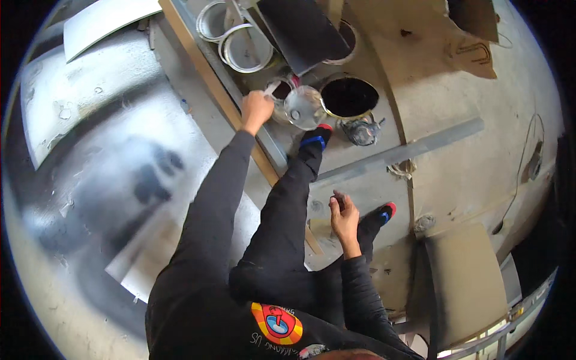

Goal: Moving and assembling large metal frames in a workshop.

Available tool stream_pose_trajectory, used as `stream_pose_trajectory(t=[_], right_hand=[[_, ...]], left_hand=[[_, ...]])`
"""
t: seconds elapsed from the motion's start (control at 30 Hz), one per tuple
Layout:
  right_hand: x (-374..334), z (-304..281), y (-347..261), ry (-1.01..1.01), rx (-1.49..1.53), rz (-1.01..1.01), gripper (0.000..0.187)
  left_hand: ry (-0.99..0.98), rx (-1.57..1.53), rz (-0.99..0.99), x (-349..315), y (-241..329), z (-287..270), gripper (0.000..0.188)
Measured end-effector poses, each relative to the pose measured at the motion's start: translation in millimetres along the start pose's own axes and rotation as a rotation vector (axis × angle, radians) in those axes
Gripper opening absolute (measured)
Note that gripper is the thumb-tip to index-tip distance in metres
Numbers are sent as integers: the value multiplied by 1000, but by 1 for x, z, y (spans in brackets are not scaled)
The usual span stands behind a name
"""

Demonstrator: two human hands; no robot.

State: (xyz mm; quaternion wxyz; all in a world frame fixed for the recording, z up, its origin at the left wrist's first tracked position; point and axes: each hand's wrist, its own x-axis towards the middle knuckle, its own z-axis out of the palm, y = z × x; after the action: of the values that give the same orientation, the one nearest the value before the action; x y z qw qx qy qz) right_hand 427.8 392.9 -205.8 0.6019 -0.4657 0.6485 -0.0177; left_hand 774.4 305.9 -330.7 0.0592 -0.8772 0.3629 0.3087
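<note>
My left hand [257,111] reaches forward, closed on a pale flat strip [273,89] over a small can with dark contents [281,91]. Beside that can lies a round, translucent lid-like disc [305,108]. Just right of the disc stands a large open can [349,97] filled with black. My right hand [345,221] is held low above my right leg, fingers pinched around a small dark piece [340,197] whose kind I cannot make out.
Empty-looking white tubs [247,49] and a dark panel [303,33] stand at the back. A grey metal bar [402,150] crosses the floor. Wooden strip [210,78] runs along the left; sprayed pale panels [114,102] lie beyond it. A wrapped container [361,131] sits near my left foot.
</note>
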Motion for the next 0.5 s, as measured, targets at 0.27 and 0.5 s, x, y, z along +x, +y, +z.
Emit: stream_pose_trajectory(t=[0.27, 0.5], right_hand=[[22, 29, -11, -113, -143, -61, 22], [140, 118, -66, -297, 497, 185, 61]], left_hand=[[231, -431, 78, -76, -75, 1, 25], [66, -440, 17, -107, -42, -57, 27]])
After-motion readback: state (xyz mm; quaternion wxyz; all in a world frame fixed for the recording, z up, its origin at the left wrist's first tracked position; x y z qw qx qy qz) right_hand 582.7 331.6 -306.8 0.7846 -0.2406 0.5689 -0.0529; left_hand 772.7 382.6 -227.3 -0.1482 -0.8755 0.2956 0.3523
